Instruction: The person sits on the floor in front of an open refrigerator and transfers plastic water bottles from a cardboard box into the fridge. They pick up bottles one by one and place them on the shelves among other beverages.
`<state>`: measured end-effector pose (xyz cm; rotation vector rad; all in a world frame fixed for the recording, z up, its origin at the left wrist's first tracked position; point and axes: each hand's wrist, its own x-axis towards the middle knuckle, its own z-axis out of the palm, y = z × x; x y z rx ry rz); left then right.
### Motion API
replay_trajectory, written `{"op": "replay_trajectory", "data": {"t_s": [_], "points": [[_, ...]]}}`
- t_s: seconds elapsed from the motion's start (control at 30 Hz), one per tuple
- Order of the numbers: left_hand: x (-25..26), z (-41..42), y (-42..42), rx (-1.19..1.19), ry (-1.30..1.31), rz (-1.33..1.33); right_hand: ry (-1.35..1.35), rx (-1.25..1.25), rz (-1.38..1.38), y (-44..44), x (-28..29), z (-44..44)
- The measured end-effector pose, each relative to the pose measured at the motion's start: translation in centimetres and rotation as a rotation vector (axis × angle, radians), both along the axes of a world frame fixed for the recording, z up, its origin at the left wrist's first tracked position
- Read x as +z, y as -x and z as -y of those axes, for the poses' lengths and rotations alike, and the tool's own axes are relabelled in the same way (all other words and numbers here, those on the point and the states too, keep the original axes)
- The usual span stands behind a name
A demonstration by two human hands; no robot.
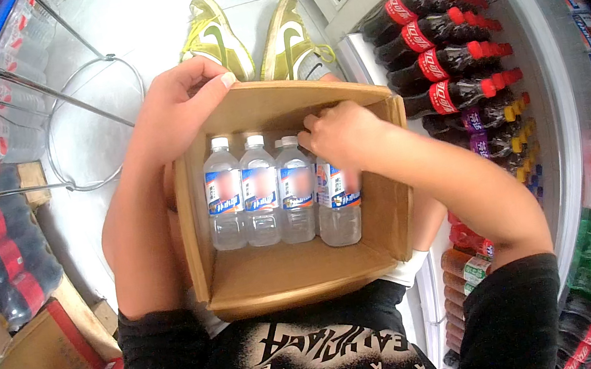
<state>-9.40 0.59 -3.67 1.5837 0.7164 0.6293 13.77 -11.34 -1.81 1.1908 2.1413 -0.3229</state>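
Note:
An open cardboard box [311, 291] rests over my lap, with several clear plastic bottles [258, 190] lying in a row inside. They have white caps and blue, white and orange labels. At the box's far left corner, my left hand [189, 103] holds the rim, thumb on top and fingers partly hidden. My right hand [342, 134] reaches inside over the right side, its fingers closed around the upper end of the rightmost bottle [339, 201]. That bottle's cap is hidden by the hand, and its base sits slightly lower in the view than the others.
On the right stands an open drinks cooler [527, 64] with rows of cola bottles [435, 66] and other drinks. At left are a metal wire rack [57, 88], a shrink-wrapped pack of dark bottles [6, 245] and another cardboard box [46, 359]. My shoes [219, 35] are beyond the box.

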Motion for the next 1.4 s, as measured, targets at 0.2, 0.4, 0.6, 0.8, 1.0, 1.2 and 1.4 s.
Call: {"op": "replay_trajectory", "data": {"t_s": [0.2, 0.4, 0.6, 0.8, 1.0, 1.2, 1.4], "points": [[-0.1, -0.1, 0.3, -0.027, 0.002, -0.045, 0.382, -0.317, 0.132, 1.0, -0.3, -1.5], [-0.4, 0.1, 0.1, 0.0, 0.056, 0.014, 0.495, -0.232, 0.158, 0.2, 0.5, -2.3], [-0.2, -0.2, 0.4, -0.05, -0.01, -0.046, 0.417, -0.178, -0.055, -0.9, 5.5, -1.9], [0.1, 0.1, 0.3, 0.002, 0.001, -0.015, 0.365, -0.166, -0.34, -3.0, 6.2, -0.3], [0.8, 0.3, 0.2, 0.021, -0.033, -0.133, 0.071, 0.038, -0.406, -0.6, 8.0, 3.1], [0.3, 0.3, -0.3, -0.002, 0.057, -0.053, -0.238, 0.084, -0.553, -1.3, 14.5, 5.2], [-0.3, 0.1, 0.5, 0.007, 0.052, -0.046, -0.582, -0.041, -0.644, -5.7, 25.2, 5.1]]}}
